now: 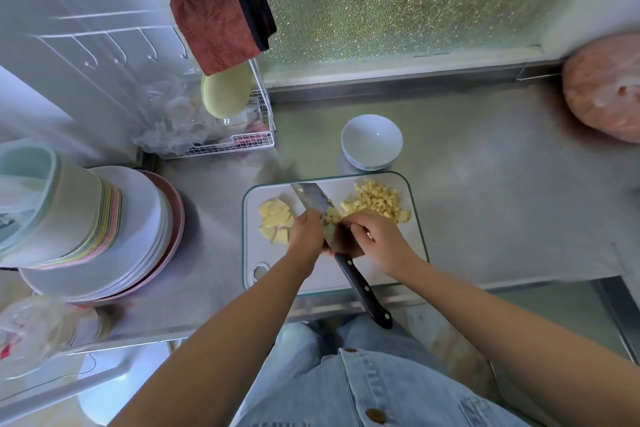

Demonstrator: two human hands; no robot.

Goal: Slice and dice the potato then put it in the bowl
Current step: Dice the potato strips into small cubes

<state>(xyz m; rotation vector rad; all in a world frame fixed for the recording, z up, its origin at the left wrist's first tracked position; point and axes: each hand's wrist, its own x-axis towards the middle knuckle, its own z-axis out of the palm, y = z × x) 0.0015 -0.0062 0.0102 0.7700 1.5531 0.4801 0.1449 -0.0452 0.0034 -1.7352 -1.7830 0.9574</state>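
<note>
Steel tabletop (pixel 485 184): left grip (pixel 306 232) clamps the knife (pixel 360 288) blade, right grip (pixel 377 239) curled beside it, hold unclear, nearer the dice (pixel 375 201); bowl (pixel 349 149) beyond board (pixel 401 246).

A: What's the surface?
B: Steel counter (pixel 485 184). Directly on it: cutting board (pixel 256 250), white bowl (pixel 371 141) just behind the board, plate stack (pixel 138 218) at left, wire rack (pixel 242 144) back-left.

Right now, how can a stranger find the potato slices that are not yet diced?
Find the white cutting board on the steel counter, next to the white bowl. The slices lie at its left end, left of the knife. They are flat, broad pieces, while the pile on the right is small cubes.
</note>
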